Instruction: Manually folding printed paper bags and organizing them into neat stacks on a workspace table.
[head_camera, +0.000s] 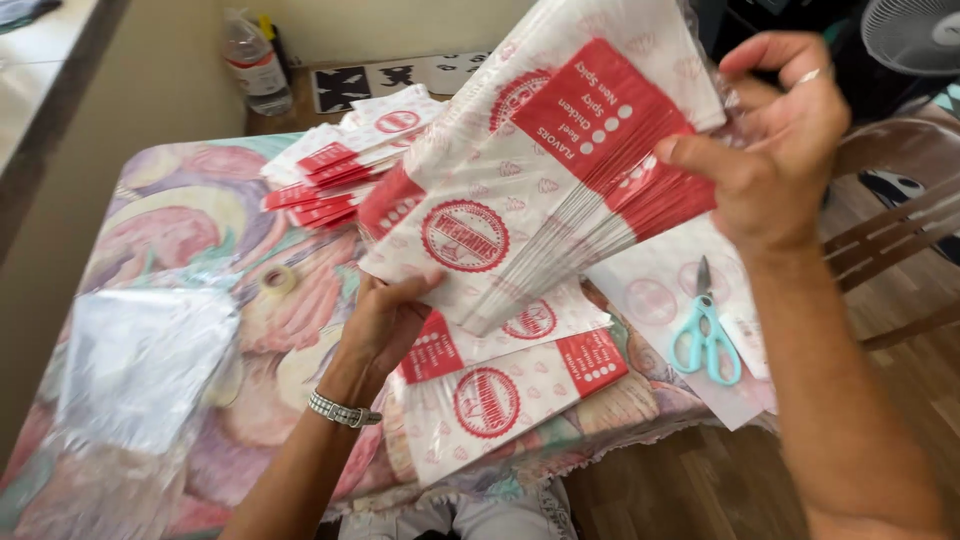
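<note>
A thick stack of white paper bags with red printed panels (540, 170) is held up over the table between both hands. My left hand (385, 320), with a silver bracelet on the wrist, supports the stack's lower edge from beneath. My right hand (775, 150), wearing a ring, pinches the stack's upper right end, thumb across the red panels. Below the stack, two more of the same bags (500, 385) lie flat on the table near its front edge.
A pile of the same bags (340, 160) lies at the back of the flowered tablecloth (190, 230). Clear plastic bags (140, 370) lie at left, a tape roll (278, 279) beside them. Teal scissors (705, 330) rest on paper at right. A water bottle (255, 65), a wooden chair (900, 220) and a fan (915, 35) stand around.
</note>
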